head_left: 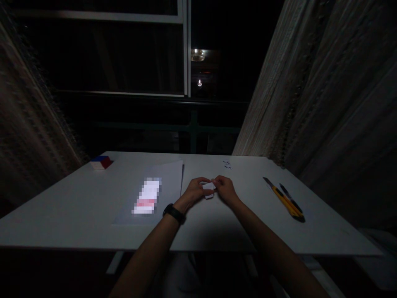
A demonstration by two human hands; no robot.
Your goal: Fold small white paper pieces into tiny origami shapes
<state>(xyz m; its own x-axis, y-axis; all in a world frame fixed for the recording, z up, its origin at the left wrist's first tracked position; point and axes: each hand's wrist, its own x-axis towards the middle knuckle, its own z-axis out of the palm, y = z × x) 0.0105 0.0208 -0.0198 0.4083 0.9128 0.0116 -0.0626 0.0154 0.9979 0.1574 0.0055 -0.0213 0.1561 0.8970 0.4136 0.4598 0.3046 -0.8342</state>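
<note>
Between my two hands is a small piece of white paper (209,191), which looks folded, just above the middle of the white table (217,231). My left hand (196,191), with a dark band on its wrist, grips the paper from the left with thumb and fingers. On the other side, my right hand (225,188) pinches the paper's upper right edge with its fingertips. Some of the paper is covered by my fingers. Left of my hands, a bright pixelated phone-shaped screen (147,196) lies on white paper sheets (172,178).
A yellow utility knife (287,203) and a dark pen (290,196) lie on the right. Small paper bits with dark marks (227,164) rest near the far edge. A puzzle cube (101,162) stands at the far left. Curtains (263,82) flank the dark window.
</note>
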